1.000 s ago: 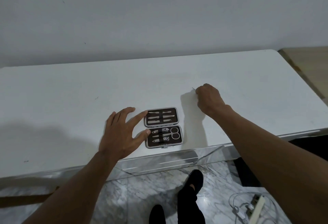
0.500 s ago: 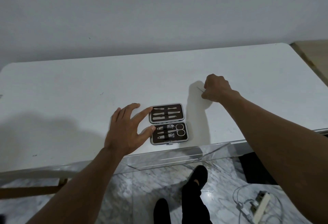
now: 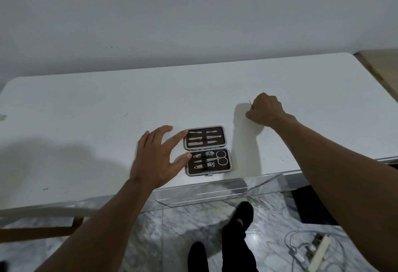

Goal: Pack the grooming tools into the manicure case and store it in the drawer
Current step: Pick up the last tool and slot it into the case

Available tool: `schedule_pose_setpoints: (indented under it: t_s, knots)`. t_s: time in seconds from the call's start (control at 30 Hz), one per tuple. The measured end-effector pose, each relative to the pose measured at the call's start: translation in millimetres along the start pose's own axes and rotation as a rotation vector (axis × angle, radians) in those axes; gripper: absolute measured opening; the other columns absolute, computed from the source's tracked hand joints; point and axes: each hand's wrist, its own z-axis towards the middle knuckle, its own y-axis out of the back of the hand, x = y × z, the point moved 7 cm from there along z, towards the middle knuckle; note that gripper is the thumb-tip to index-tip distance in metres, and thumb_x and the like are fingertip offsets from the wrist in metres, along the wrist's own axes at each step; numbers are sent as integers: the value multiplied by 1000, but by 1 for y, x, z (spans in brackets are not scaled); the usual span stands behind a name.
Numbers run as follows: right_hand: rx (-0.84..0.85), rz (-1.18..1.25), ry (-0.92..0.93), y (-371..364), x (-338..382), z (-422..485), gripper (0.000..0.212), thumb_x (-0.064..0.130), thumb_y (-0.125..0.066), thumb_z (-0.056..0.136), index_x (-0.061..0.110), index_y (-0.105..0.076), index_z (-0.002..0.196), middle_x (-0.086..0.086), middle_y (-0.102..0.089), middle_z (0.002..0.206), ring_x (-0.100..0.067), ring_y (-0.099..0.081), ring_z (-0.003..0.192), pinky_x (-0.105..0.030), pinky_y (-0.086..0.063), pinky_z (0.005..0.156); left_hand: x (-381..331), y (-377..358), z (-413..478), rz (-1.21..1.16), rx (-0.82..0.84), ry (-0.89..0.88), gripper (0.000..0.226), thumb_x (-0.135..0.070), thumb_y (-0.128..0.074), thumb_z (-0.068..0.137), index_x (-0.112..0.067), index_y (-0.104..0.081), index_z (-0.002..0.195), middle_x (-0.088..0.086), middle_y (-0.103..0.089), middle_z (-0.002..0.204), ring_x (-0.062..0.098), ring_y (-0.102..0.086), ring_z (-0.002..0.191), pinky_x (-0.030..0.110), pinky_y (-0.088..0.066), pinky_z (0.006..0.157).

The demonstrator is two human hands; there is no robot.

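The manicure case (image 3: 207, 150) is laid open near the tabletop's (image 3: 107, 110) front edge, with six tools strapped in. Its left edge is touched by the spread left hand (image 3: 157, 159). A thin metal tool (image 3: 250, 102) is pinched in the curled right hand (image 3: 265, 110) (seemingly the last piece). Closing the case and storing it in the drawer (image 3: 219, 192) are left.

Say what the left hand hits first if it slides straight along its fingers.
The open grey-rimmed brown manicure case; the index fingertip of the left hand seems to touch its upper half's left rim.

L hand (image 3: 158, 156) flat by open case (image 3: 207, 150) | R hand (image 3: 265, 109) pinching thin tool (image 3: 250, 102)
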Motion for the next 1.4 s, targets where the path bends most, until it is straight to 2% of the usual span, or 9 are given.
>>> schedule_pose_setpoints:
  t_s: [0.13, 0.2, 0.37, 0.5, 0.6, 0.77, 0.93, 1.2, 1.4]
  knots:
    - [3, 139, -3, 4, -4, -2, 19, 10, -51, 81, 5, -69, 87, -17, -68, 96, -34, -60, 85, -31, -45, 69, 0, 0, 0, 5, 1, -3, 63, -71, -34, 87, -42, -40, 143, 1, -45, 145, 21, -38, 137, 49, -25, 116]
    - [9, 167, 44, 5, 1, -12, 26, 6, -47, 85, 9, -73, 91, -13, -68, 104, -31, -60, 87, -32, -49, 75, -1, 1, 0, -3, -2, -4, 63, -70, -35, 87, -42, -41, 143, 1, -45, 145, 21, -39, 136, 49, -25, 116]
    - [-6, 36, 270, -2, 34, -45, 26, 4, -48, 91, 17, -69, 97, -9, -67, 114, -31, -61, 103, -35, -47, 84, -1, 1, -1, 4, -5, -6, 62, -69, -35, 88, -42, -41, 143, 1, -44, 145, 21, -38, 136, 48, -23, 116]
    - [72, -139, 512, -20, 54, -69, 34, -4, -51, 88, 15, -68, 110, -11, -69, 108, -27, -60, 105, -29, -42, 79, -2, 2, -1, 5, -13, -5, 61, -68, -37, 88, -42, -40, 143, 1, -44, 144, 20, -38, 136, 47, -21, 117]
    - [48, -168, 584, -26, 55, -76, 29, 6, -50, 93, 14, -71, 111, -15, -64, 106, -31, -61, 101, -34, -47, 84, -2, 1, -1, 9, -7, -3, 61, -69, -36, 88, -43, -40, 143, 0, -43, 145, 19, -37, 137, 46, -20, 118]
    - [27, -237, 605, -26, 51, -76, 28, 13, -50, 95, 16, -67, 118, -12, -66, 112, -31, -62, 102, -34, -46, 83, -3, 3, -2, 3, -10, 3, 61, -69, -36, 88, -43, -40, 143, -1, -43, 144, 18, -37, 136, 45, -18, 118]
    - [38, -248, 651, -26, 56, -78, 27, 10, -46, 95, 14, -70, 107, -9, -67, 104, -31, -61, 96, -33, -42, 76, -3, 3, -2, -6, -15, 5, 60, -68, -37, 88, -43, -40, 143, -1, -43, 144, 19, -38, 136, 44, -18, 119]
    - [77, -227, 683, -28, 59, -78, 31, 9, -48, 94, 17, -71, 112, -10, -64, 111, -32, -60, 101, -35, -46, 84, -2, 2, -1, -3, -11, 0, 61, -68, -37, 88, -43, -39, 143, 0, -44, 145, 20, -38, 137, 46, -20, 118]
    - [63, -243, 702, -29, 62, -79, 32, 9, -45, 94, 16, -71, 111, -9, -63, 106, -32, -61, 96, -33, -44, 79, -2, 1, 0, 3, -7, 0, 61, -68, -36, 88, -42, -38, 143, 1, -44, 146, 20, -38, 137, 47, -23, 117]
